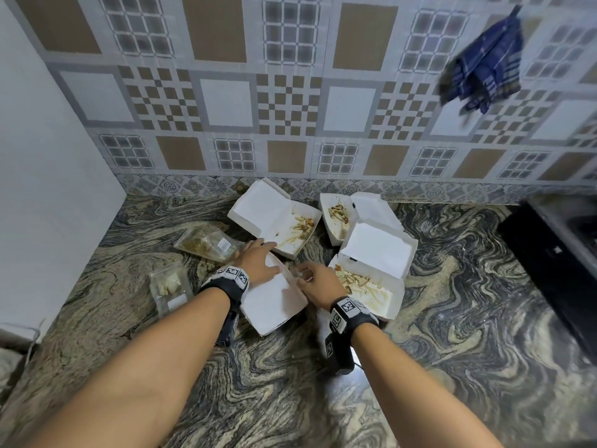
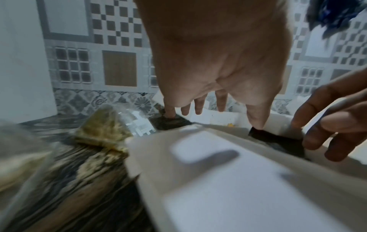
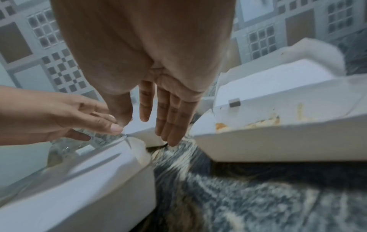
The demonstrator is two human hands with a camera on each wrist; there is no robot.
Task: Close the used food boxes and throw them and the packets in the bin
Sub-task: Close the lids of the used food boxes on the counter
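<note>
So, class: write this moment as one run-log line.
closed box: lid down | left hand: open, on lid | right hand: open, at box edge | three boxes open | two packets on counter

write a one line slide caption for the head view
Both hands, left hand and right hand, at a closed white food box among three open, sauce-stained ones.

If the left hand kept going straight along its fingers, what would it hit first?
Likely the open box just beyond the left hand, at its near stained tray edge. The fingertips already hang past the closed box; depth is unclear.
</note>
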